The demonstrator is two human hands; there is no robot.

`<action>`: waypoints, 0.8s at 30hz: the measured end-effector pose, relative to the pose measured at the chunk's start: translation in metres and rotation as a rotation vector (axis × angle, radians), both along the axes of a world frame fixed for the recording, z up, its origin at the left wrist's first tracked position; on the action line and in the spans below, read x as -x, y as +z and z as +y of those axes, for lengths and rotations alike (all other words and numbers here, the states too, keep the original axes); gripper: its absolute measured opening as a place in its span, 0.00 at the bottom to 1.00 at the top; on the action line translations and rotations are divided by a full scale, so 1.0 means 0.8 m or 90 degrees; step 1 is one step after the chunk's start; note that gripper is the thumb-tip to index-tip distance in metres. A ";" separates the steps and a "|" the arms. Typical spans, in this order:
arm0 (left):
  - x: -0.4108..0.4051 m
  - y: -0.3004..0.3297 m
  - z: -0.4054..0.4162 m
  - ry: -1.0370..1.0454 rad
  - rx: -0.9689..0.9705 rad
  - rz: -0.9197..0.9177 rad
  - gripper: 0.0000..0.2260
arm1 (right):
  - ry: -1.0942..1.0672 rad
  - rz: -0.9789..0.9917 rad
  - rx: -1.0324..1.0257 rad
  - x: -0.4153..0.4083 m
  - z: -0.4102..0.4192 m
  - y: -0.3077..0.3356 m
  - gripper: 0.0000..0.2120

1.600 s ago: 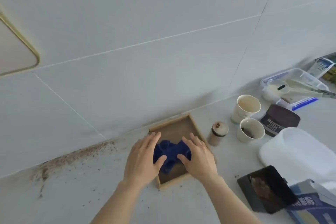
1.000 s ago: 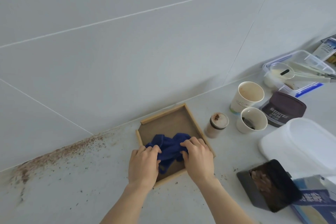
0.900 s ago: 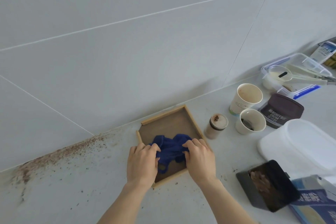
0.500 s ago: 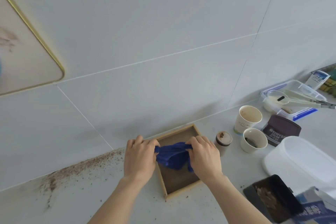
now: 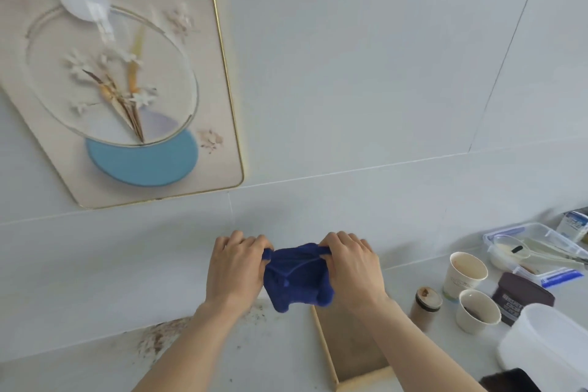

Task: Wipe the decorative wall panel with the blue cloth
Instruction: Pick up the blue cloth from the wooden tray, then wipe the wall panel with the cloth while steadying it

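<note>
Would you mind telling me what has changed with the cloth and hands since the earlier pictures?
Both hands, left and right, lifted the blue cloth out of the wooden tray and now stretch it between them, below the wall panel. Their grip has held. The cups and jar stayed put.

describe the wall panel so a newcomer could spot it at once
Start at the pale tiled wall behind the counter and look upper left of the two hands holding the blue cloth. The decorative wall panel is beige with a thin gold edge, showing flowers in a ring over a light-blue disc.
</note>
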State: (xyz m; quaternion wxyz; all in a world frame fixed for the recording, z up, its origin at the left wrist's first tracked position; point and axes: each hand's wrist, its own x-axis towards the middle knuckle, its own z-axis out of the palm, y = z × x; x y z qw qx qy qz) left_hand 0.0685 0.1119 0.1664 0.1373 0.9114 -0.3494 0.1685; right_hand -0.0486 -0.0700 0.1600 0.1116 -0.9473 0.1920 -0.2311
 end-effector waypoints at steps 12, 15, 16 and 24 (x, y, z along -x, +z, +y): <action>-0.041 0.095 0.162 0.025 0.107 -0.007 0.05 | 0.053 0.017 0.000 -0.059 0.151 0.114 0.10; -0.051 0.106 0.188 0.027 0.149 -0.017 0.06 | 0.058 0.011 -0.038 -0.068 0.177 0.132 0.10; -0.053 0.110 0.194 0.027 0.166 -0.019 0.06 | 0.060 0.002 -0.055 -0.070 0.184 0.138 0.10; -0.060 0.139 0.213 -0.023 0.360 0.102 0.08 | 0.133 -0.188 -0.462 -0.077 0.209 0.179 0.12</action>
